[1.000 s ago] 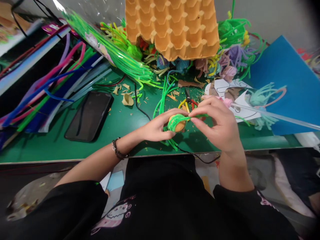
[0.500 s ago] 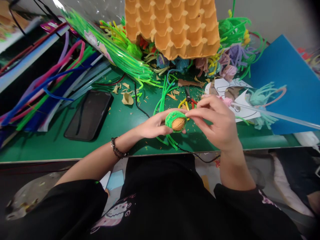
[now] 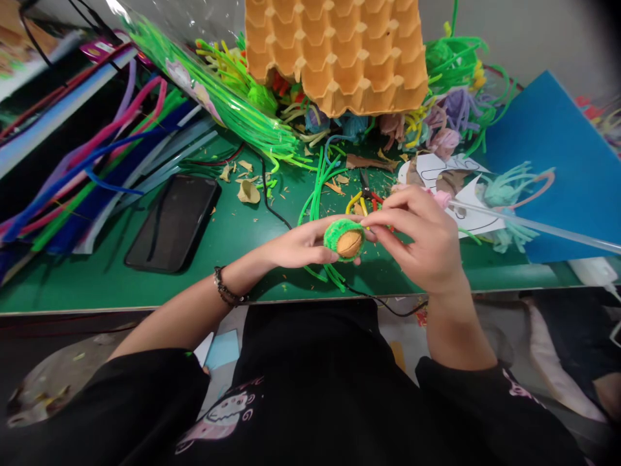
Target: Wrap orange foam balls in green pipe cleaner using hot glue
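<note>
A walnut (image 3: 350,243) wrapped in coils of green pipe cleaner (image 3: 334,234) rests in my left hand (image 3: 305,244), thumb in front and fingers behind. Part of the brown shell shows uncovered, facing me. My right hand (image 3: 420,236) pinches thumb and forefinger together at the upper right rim of the green wrap, where the pipe cleaner's end appears to be; the fingertips hide it. Loose green pipe cleaners (image 3: 319,188) lie just behind and under my left hand. Pliers (image 3: 369,193) with red and yellow handles lie beyond my hands.
An egg carton tray (image 3: 339,55) stands at the back among pipe cleaner pieces. A phone (image 3: 173,223) and colourful pipe cleaner bundles (image 3: 111,139) lie at left. Blue board (image 3: 557,168) and a clear rod (image 3: 538,223) are at right. Shell bits (image 3: 248,191) litter the green table.
The wrapped walnut has shifted slightly right and down and turned a little in my left hand. My right hand keeps its pinch at the rim, almost unmoved.
</note>
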